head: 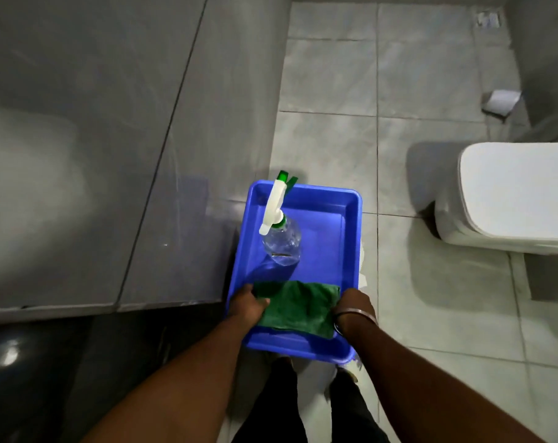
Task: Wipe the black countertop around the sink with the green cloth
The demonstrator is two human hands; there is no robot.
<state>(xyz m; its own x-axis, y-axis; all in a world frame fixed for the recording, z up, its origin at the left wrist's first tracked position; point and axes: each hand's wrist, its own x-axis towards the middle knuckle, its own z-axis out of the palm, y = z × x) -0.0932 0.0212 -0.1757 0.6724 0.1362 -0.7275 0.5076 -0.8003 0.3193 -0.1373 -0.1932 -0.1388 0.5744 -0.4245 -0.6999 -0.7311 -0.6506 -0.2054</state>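
I carry a blue plastic tray (351, 212) in front of me above the floor. My left hand (247, 303) grips its left rim and my right hand (354, 306) grips its right rim; a bangle circles the right wrist. The green cloth (298, 310) lies folded in the near end of the tray, between my hands, with my left thumb resting on it. A clear spray bottle (282, 239) with a white and green trigger head stands in the tray's far left part. The glossy black countertop (25, 372) shows at the lower left. No sink is in view.
A grey tiled wall (95, 139) fills the left side. A white toilet (510, 196) stands at the right on the pale tiled floor (399, 298). A toilet-roll holder (501, 102) hangs on the far right wall. My legs and feet are below the tray.
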